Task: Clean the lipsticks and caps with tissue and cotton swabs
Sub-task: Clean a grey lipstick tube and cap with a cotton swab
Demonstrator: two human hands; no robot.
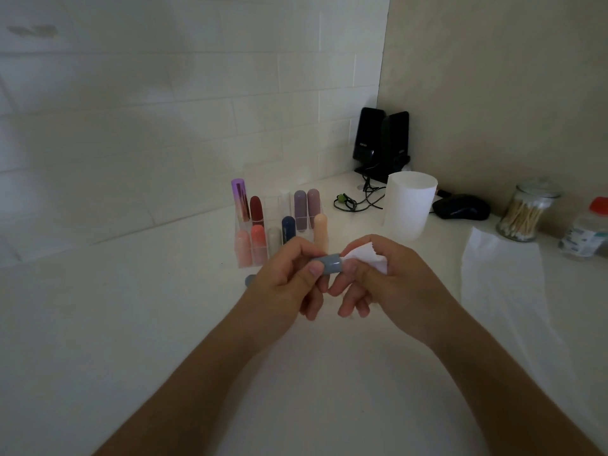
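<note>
My left hand point(289, 278) pinches a grey lipstick cap point(330, 264) held sideways above the white counter. My right hand point(378, 278) grips a twisted piece of white tissue point(368, 256) whose tip is pushed into the cap's open end. Behind my left hand, part of a grey lipstick piece point(250, 280) lies on the counter. A clear organizer point(245, 258) further back holds several lipsticks in pink, coral, red, navy and purple. A peach lipstick point(320, 232) stands beside it. A glass jar of cotton swabs point(523, 215) stands at the right.
A white tissue roll point(409, 205) stands behind my hands, with a loose tissue sheet point(500, 278) spread at the right. Black speakers point(381, 143), a cable point(358, 199) and a dark mouse point(460, 207) fill the back corner. A bottle with an orange cap point(585, 232) sits at the far right.
</note>
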